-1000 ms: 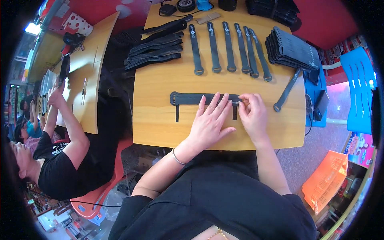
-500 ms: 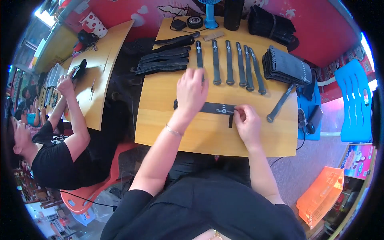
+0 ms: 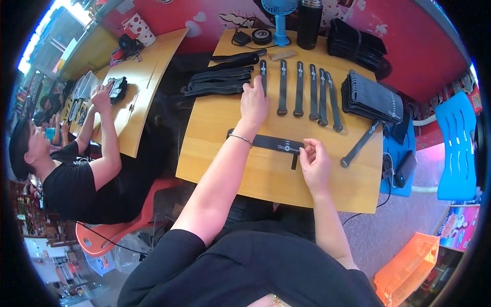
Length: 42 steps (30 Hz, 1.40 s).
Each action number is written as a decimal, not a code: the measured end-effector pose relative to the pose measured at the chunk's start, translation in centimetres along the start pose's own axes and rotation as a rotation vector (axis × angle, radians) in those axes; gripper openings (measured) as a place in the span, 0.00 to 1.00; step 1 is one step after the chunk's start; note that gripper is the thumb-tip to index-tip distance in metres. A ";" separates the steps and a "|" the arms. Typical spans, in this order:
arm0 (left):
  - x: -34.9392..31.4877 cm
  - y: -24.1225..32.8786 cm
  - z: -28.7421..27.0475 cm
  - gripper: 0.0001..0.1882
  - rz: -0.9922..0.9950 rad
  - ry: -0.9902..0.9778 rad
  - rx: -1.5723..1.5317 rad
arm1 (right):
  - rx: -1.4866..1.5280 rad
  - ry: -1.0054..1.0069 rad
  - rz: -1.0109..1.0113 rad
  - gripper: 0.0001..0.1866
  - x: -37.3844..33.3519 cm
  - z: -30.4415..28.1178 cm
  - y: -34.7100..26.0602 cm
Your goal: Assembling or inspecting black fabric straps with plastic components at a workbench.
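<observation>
A wide dark band (image 3: 271, 143) with a pale print lies across the near part of the table. At its right end my right hand (image 3: 314, 166) pinches the edge between thumb and fingers. A short black strip (image 3: 294, 162) sticks out below the band there. My left hand (image 3: 254, 105) is stretched out over the band to the leftmost narrow strap (image 3: 263, 69), index finger extended along it and the other fingers partly bent. That hand hides the strap's lower part. Several similar narrow straps (image 3: 299, 89) lie side by side to the right.
Folded black bands (image 3: 220, 81) are stacked at the left; a pile of grey printed bands (image 3: 373, 94) sits right. One loose strap (image 3: 359, 146) slants nearby. A blue fan (image 3: 280, 25), black bottle (image 3: 309, 25) and black bundle (image 3: 355, 43) stand behind. A co-worker (image 3: 76, 169) sits left.
My left hand has moved forward from above the band to the leftmost narrow strap. My right hand keeps its pinch on the band's end. The whole view has shifted slightly.
</observation>
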State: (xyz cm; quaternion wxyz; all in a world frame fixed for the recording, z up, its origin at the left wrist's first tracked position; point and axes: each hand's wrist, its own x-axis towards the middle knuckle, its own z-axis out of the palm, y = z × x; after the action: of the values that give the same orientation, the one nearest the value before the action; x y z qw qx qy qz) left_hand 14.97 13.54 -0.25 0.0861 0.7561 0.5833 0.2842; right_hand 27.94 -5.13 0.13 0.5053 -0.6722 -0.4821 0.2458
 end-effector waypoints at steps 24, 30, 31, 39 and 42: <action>0.1 -1.8 -0.1 0.08 -0.089 -0.056 -0.005 | -0.128 0.030 -0.025 0.10 -0.4 0.8 2.1; 0.1 -3.0 -0.9 0.07 -0.080 -0.081 -0.031 | -0.178 -0.035 -0.095 0.09 0.8 0.7 -0.5; 0.3 -3.2 -1.0 0.06 -0.085 -0.050 -0.052 | -0.144 -0.070 -0.041 0.10 1.6 0.8 -2.5; 0.4 -2.6 0.1 0.06 -0.061 -0.014 -0.184 | -0.678 -0.316 -0.571 0.25 14.0 8.0 -1.4; 0.7 -3.7 -0.2 0.09 -0.073 0.012 -0.248 | -0.854 -0.432 -0.433 0.34 15.3 8.9 -1.1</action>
State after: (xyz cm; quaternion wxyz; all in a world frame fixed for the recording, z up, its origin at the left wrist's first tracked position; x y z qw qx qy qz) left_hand 11.84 15.28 -1.57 0.1858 0.7161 0.5714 0.3554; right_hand 26.57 12.50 0.22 0.1148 -0.6371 -0.7605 0.0504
